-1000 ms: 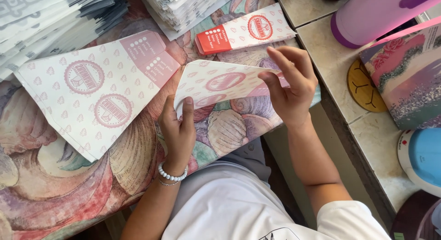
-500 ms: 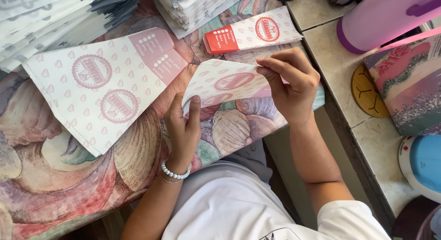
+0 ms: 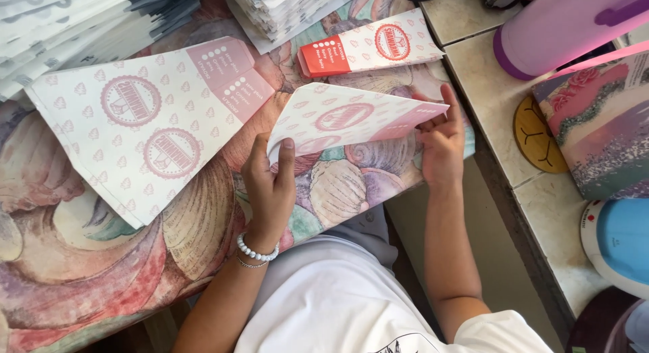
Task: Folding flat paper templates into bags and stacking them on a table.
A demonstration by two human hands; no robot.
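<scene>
Both my hands hold a white paper sleeve printed with pink round emblems, folded into a cone shape above the table. My left hand pinches its narrow left end with the index finger on top. My right hand grips its wide right end, where a pink flap shows. A larger flat unfolded sheet of the same print lies to the left on the patterned tablecloth. A finished folded sleeve with a red end lies above, beyond my hands.
Stacks of flat sheets stand at the top left and top middle. A tiled counter on the right carries a purple bottle, a floral box, a round yellow coaster and a blue-and-white round object.
The sleeve has been opened out and flattened wider between my hands. My right hand moved right and down to its wide end; my left hand shifted slightly down at the narrow end.
</scene>
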